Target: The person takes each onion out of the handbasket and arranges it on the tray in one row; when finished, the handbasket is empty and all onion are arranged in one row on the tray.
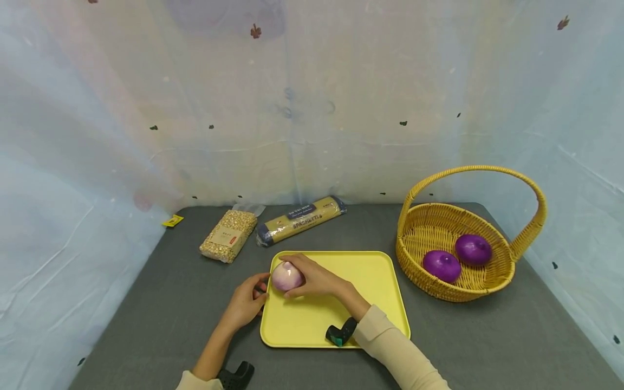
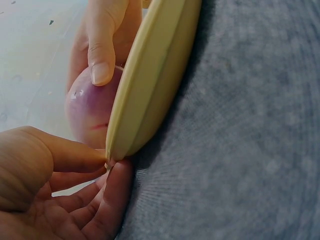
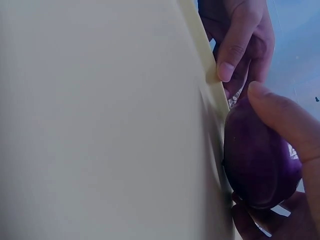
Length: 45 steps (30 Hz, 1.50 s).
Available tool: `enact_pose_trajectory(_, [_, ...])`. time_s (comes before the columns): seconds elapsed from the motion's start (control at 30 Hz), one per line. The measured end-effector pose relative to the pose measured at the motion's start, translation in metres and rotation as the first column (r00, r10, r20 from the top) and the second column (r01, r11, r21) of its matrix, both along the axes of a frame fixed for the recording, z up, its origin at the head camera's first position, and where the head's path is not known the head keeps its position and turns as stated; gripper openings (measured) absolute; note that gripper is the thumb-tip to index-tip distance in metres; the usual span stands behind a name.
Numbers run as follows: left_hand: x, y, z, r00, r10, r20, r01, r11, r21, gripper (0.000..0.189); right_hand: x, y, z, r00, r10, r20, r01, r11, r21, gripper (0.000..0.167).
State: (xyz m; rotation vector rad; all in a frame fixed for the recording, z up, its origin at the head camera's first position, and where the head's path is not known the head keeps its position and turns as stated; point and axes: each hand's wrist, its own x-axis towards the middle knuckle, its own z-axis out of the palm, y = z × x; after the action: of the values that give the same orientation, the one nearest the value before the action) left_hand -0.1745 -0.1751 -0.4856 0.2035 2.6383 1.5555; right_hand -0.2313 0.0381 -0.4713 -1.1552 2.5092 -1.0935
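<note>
A purple-and-white onion point(image 1: 286, 277) point(image 2: 90, 112) point(image 3: 257, 157) sits at the far left corner of a yellow tray point(image 1: 361, 281) point(image 2: 155, 75) point(image 3: 115, 120). My right hand point(image 1: 316, 278) grips it from the right, thumb on the near side and fingers round the far side. In the right wrist view the onion looks dark purple, low against the tray surface. My left hand point(image 1: 246, 303) point(image 2: 60, 185) pinches the tray's left rim between thumb and fingers, close beside the onion.
Right of the tray stands a wicker basket point(image 1: 407, 249) with a tall handle, holding two purple onions point(image 1: 441, 266). Behind the tray lie a spaghetti pack point(image 1: 302, 219) and a bag of pale yellow kernels point(image 1: 229, 235). A small yellow packet point(image 1: 173, 221) lies at the table's left edge.
</note>
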Motion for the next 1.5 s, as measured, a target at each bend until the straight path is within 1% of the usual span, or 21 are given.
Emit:
enact_pose_trajectory(0.2, [-0.001,0.001,0.001,1.0,0.0,0.004,0.0,1.0,-0.002,0.042,-0.001,0.001,0.001,1.0,0.001,-0.004,-0.001,1.0,0.017,0.09])
enact_pose_trajectory(0.5, [-0.002,0.001,0.0,1.0,-0.012,-0.006,0.012,1.0,0.006,0.043,-0.001,0.003,0.002,1.0,-0.004,0.021,0.004,1.0,0.03,0.093])
enact_pose_trajectory(0.67, [-0.001,0.001,0.0,1.0,-0.005,-0.011,0.005,1.0,0.011,0.043,-0.001,0.005,0.004,0.999,-0.007,0.036,0.006,0.999,0.032,0.094])
enact_pose_trajectory(0.9, [0.0,0.0,0.0,1.0,0.001,-0.008,-0.001,1.0,0.014,0.043,0.0,0.008,0.008,1.0,0.001,0.028,-0.002,0.999,0.033,0.095])
enact_pose_trajectory(1.03, [0.001,0.0,-0.001,1.0,0.002,-0.01,-0.002,1.0,0.008,0.043,0.0,0.013,0.012,1.0,-0.006,0.02,0.005,0.999,0.039,0.094])
enact_pose_trajectory(1.2, [0.001,0.0,-0.001,1.0,0.005,-0.016,-0.005,1.0,0.0,0.044,0.001,0.024,0.019,0.999,-0.022,0.043,0.022,1.0,0.016,0.09])
enact_pose_trajectory(1.3, [0.0,0.0,-0.002,1.0,0.004,-0.017,-0.004,1.0,0.001,0.044,0.002,0.034,0.025,0.997,-0.04,0.059,0.04,0.999,-0.002,0.089])
enact_pose_trajectory(1.5, [0.0,0.0,-0.004,1.0,0.002,-0.015,-0.002,1.0,0.013,0.044,0.004,0.059,0.038,0.996,-0.079,0.043,0.08,0.996,-0.033,0.087])
